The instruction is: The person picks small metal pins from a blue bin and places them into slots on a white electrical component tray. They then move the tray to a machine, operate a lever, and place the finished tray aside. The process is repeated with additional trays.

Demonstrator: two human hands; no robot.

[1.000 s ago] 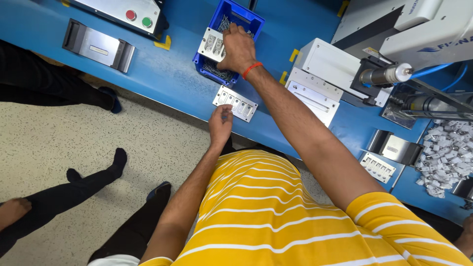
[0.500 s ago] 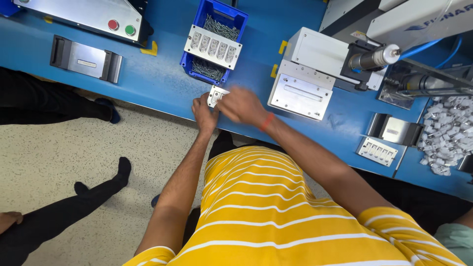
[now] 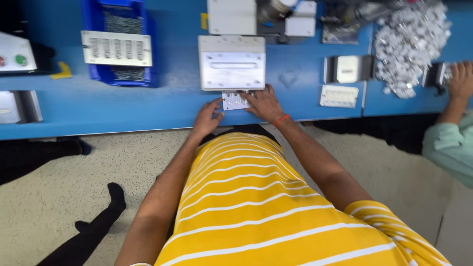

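Both hands rest on a small white plate (image 3: 235,100) lying flat near the front edge of the blue bench (image 3: 148,106), just in front of a pale grey machine block (image 3: 231,63). The left hand (image 3: 207,118) is partly curled, its thumb and fingertips touching the plate's left end; the right hand (image 3: 263,102), with an orange band at the wrist, lies spread with fingers pressing on the plate's right end. The plate's long axis runs along the bench edge, left to right. Toward the back left, a blue bin (image 3: 118,44) carries a longer white slotted plate (image 3: 117,48) across its top. To the right lie another white plate (image 3: 338,96), a metal bracket (image 3: 349,69) and a heap of small white parts (image 3: 411,44). At the far right edge, another person's hand (image 3: 460,81) touches the bench.
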